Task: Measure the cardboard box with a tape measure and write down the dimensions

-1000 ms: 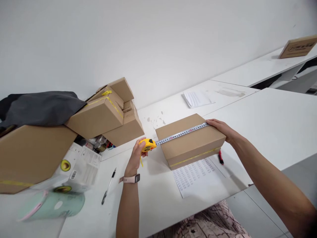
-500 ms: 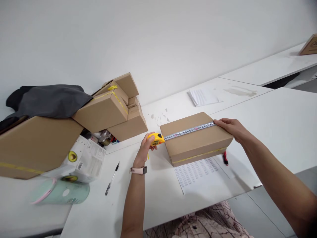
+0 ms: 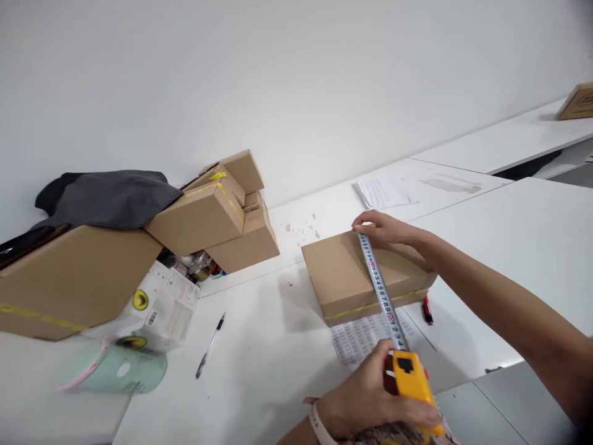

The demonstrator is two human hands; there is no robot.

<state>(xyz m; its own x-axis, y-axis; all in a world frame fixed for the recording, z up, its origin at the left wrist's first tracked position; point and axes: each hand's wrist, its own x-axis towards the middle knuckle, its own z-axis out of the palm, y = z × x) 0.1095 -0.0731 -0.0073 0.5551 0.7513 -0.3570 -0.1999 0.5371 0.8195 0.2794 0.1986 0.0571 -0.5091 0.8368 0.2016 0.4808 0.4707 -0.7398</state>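
A flat brown cardboard box (image 3: 343,275) with a yellow tape stripe lies on the white table (image 3: 273,364). My left hand (image 3: 370,395) grips a yellow tape measure case (image 3: 410,377) near the table's front edge. Its white blade (image 3: 380,284) runs from the case across the box's short side to the far edge. There my right hand (image 3: 382,227) pinches the blade's end against the box. A printed sheet (image 3: 365,334) lies partly under the box.
A black pen (image 3: 210,345) lies left of the box, a red marker (image 3: 427,310) at its right. Stacked cardboard boxes (image 3: 208,216), dark cloth (image 3: 111,198), a white carton (image 3: 162,306) and a green bottle (image 3: 115,371) crowd the left. Folded paper (image 3: 382,193) lies farther back.
The tape ran along the box's length before; now it crosses the width. My left hand with the case moved from the box's left end to the front; my right hand moved to the far edge.
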